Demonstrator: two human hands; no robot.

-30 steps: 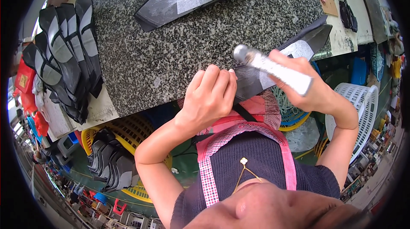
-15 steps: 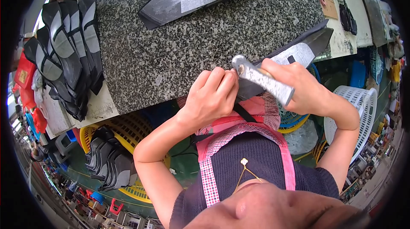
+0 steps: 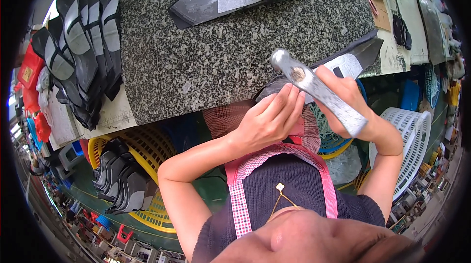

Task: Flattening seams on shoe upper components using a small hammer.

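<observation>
Hammer [image 3: 321,95] in right grip [image 3: 349,95] — left grip [image 3: 270,121] at dark piece [image 3: 349,61].

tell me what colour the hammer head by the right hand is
The hammer head is silver-grey, seen best in the head view.

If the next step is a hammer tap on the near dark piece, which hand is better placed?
Probably the right hand: it grips the hammer close to the piece. The left hand shows no tool; its fingertips are at the piece's left end, so it seems better for steadying.
</observation>
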